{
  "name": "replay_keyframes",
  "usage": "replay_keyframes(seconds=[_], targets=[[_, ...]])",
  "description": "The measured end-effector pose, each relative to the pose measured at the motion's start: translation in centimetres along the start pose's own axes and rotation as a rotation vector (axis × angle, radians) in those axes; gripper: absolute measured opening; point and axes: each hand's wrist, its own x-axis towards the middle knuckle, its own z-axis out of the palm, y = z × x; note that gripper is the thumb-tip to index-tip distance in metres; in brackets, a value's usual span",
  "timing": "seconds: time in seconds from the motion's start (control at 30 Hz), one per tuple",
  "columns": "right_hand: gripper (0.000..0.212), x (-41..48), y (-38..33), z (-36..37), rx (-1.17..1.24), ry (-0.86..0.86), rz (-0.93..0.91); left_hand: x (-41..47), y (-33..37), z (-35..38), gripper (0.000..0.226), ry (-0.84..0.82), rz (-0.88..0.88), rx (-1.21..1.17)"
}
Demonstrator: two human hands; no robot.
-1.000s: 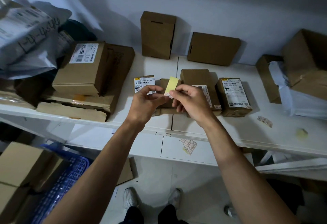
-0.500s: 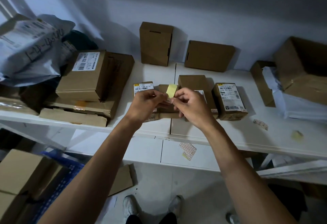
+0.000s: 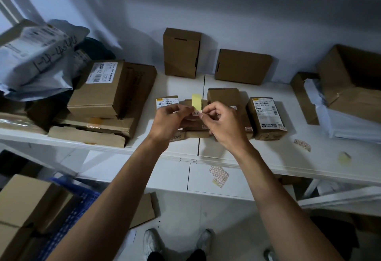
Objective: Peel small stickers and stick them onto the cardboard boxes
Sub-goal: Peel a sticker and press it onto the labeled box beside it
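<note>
My left hand pinches a yellow sticker backing strip that stands upright above a row of small cardboard boxes. My right hand grips a small white sticker with red print at its edge, just below the strip. In the row, the leftmost small box and the rightmost box carry white shipping labels. Between them stands a plain brown box, partly hidden by my right hand. Small stickers show on the front corners of two boxes.
Larger boxes and grey mail bags are stacked on the left of the white shelf. Two boxes lean on the back wall. A sticker strip, a yellow scrap and an open box lie right. A sticker sheet lies below.
My right hand has drawn slightly right, and the small white sticker now shows between the two hands below the yellow strip. The camera has tilted down a little.
</note>
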Motion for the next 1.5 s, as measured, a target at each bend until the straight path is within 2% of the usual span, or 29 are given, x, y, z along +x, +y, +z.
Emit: replay_keyframes(seconds=[0.77, 0.93, 1.0, 1.1, 1.33, 1.5], targets=[[0.004, -0.3, -0.4, -0.2, -0.045, 0.05, -0.096, -0.2, 0.6, 0.3, 0.017, -0.031, -0.079, -0.012], [0.004, -0.5, -0.5, -0.1, -0.073, 0.042, -0.111, -0.2, 0.7, 0.4, 0.023, 0.004, -0.097, -0.014], [0.004, -0.5, -0.5, 0.1, -0.071, 0.04, -0.112, -0.1, 0.6, 0.4, 0.019, 0.026, -0.097, -0.006], [0.003, -0.5, -0.5, 0.3, -0.003, 0.025, -0.086, 0.2, 0.3, 0.2, 0.013, 0.036, -0.088, 0.021], [0.004, -0.4, -1.9, 0.3, 0.241, -0.01, 0.08, 0.0, 0.6, 0.0, 0.022, 0.013, -0.043, 0.04], [0.004, -0.3, -2.3, 0.4, 0.313, -0.025, 0.11, 0.2, 0.6, -0.4, 0.018, 0.029, -0.017, 0.056]])
